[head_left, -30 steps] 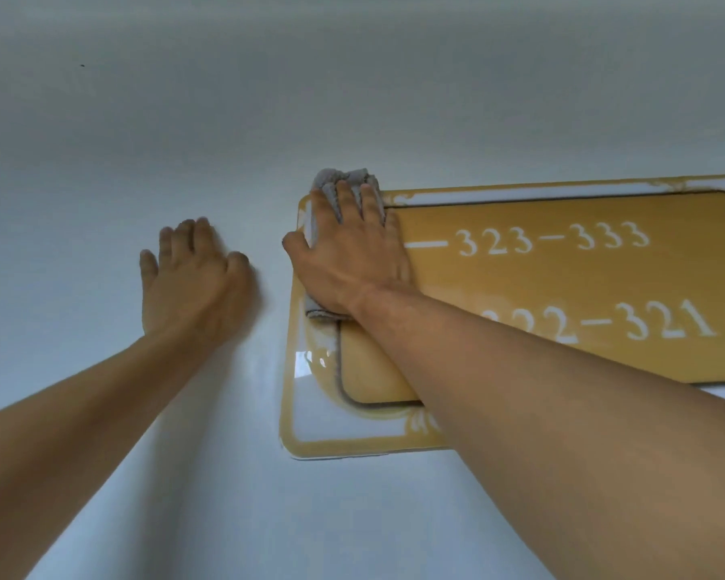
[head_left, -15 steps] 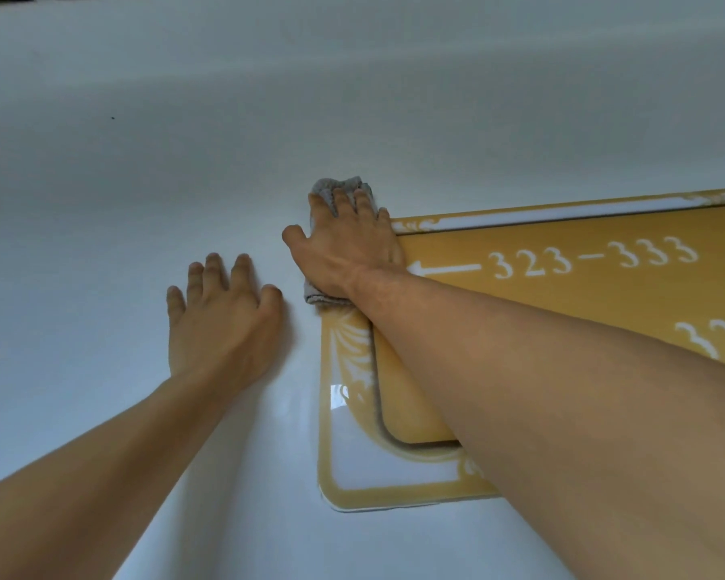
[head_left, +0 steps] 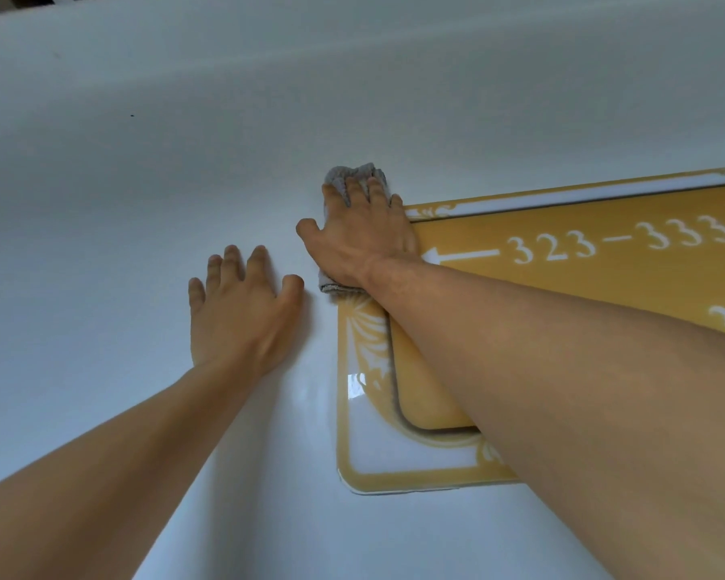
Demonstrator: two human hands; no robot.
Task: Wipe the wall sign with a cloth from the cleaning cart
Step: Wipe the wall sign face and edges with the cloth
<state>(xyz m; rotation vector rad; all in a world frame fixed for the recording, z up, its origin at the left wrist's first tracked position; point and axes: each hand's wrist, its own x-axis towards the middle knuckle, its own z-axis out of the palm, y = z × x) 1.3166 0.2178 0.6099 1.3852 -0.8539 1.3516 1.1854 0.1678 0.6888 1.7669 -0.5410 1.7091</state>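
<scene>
A yellow wall sign (head_left: 603, 261) with white room numbers and an arrow hangs on the white wall (head_left: 143, 182), filling the right of the view. My right hand (head_left: 358, 240) presses a grey cloth (head_left: 352, 175) flat against the sign's top left corner, fingers straight; the cloth pokes out above my fingertips and below my wrist. My left hand (head_left: 243, 316) rests flat on the bare wall just left of the sign, fingers spread. My right forearm hides much of the sign's lower part.
The sign has a glossy pale border (head_left: 394, 458) with gold ornament at its lower left corner. A dark strip (head_left: 25, 0) shows at the top left above the wall.
The view has shifted left and up, so the sign sits further right. My right hand with the cloth has slid to the sign's upper left corner and partly onto the wall. My left hand stays on the wall.
</scene>
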